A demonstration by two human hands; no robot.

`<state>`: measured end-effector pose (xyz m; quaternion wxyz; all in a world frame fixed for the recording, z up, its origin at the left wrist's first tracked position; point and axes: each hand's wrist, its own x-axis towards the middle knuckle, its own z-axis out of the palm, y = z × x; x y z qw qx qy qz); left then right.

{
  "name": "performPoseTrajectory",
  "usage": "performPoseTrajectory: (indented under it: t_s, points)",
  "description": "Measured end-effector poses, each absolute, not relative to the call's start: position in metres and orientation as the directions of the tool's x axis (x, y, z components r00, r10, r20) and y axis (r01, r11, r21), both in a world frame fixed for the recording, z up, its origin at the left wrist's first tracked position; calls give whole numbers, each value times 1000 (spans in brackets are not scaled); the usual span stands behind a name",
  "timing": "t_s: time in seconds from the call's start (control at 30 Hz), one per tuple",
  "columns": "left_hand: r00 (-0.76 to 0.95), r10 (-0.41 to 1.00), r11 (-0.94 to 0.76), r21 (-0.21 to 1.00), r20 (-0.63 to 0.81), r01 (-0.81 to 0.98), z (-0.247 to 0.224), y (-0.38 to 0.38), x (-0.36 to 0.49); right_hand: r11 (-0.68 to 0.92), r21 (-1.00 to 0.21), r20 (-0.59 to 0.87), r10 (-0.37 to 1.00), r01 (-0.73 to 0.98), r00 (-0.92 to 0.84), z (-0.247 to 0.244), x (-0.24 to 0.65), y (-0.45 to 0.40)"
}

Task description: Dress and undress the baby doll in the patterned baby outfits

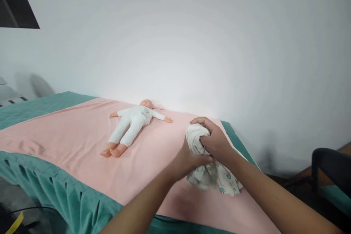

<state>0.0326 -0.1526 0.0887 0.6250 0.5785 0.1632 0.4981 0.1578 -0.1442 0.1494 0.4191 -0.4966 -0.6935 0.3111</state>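
Note:
A bunched white cloth (pixel 196 137) with a small printed pattern on its lower part is held above the right side of a pink sheet (pixel 142 168). My left hand (pixel 189 161) grips it from below and the left, thumb across the front. My right hand (pixel 215 139) clasps its upper right side, with fingers curled over the top and into the folds. The lower end of the cloth hangs loose beneath both hands. To the left, a doll (pixel 134 119) in white clothing lies on its back with arms spread, touched by neither hand.
A green cover (pixel 79 197) shows around the pink sheet. Behind stands a pale wall (pixel 175 36). A black chair (pixel 331 164) is at the right edge. A dark cable and a yellow strip (pixel 16 223) are at the lower left.

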Motion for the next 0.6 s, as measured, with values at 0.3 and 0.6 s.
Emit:
performPoseTrajectory:
  t_s: [0.3, 0.6]
  points:
    - [246, 965, -28, 967, 92, -252, 6, -176, 39, 194, -939, 37, 878, 285, -476, 84, 154, -142]
    - [198, 950, 210, 962, -243, 172, -61, -174, -1, 348, -691, 112, 918, 634, -381, 2, 138, -55]
